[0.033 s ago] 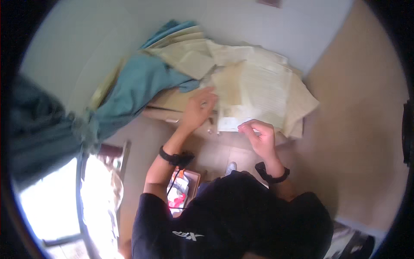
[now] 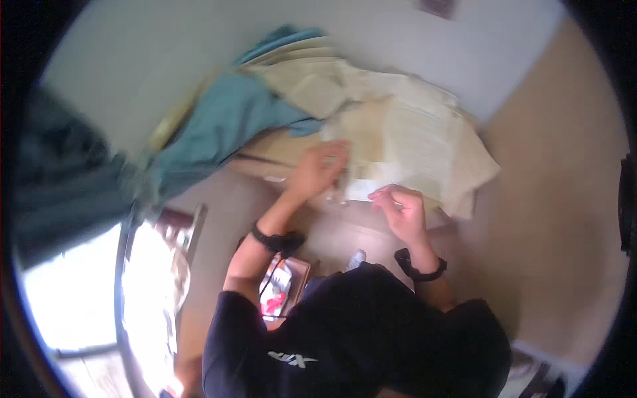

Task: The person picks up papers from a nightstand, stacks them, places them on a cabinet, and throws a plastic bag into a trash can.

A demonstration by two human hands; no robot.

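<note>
My left hand point(image 2: 320, 171) is over the front edge of the table, its fingers curled and blurred by motion. Small blurred objects point(image 2: 337, 196) show just below its fingers; I cannot tell what they are or whether the hand holds them. Thumb and fingers pinched together, my right hand point(image 2: 401, 207) is at the near edge of the pale papers point(image 2: 418, 136). Its fingertips meet the corner of a small white slip point(image 2: 360, 190), and what lies between them is too small to make out. Both wrists wear black bands.
Teal cloth point(image 2: 229, 116) is heaped left of the papers. Cream folded sheets point(image 2: 318, 93) lie behind, against the pale wall point(image 2: 371, 33). An open box point(image 2: 300, 273) with colourful packets stands below my left forearm. Dark cloth point(image 2: 70, 179) hangs at the far left.
The whole view has shifted, so the table and papers appear slightly farther right. My left hand has moved slightly right, closer to the right hand, which keeps its pinch.
</note>
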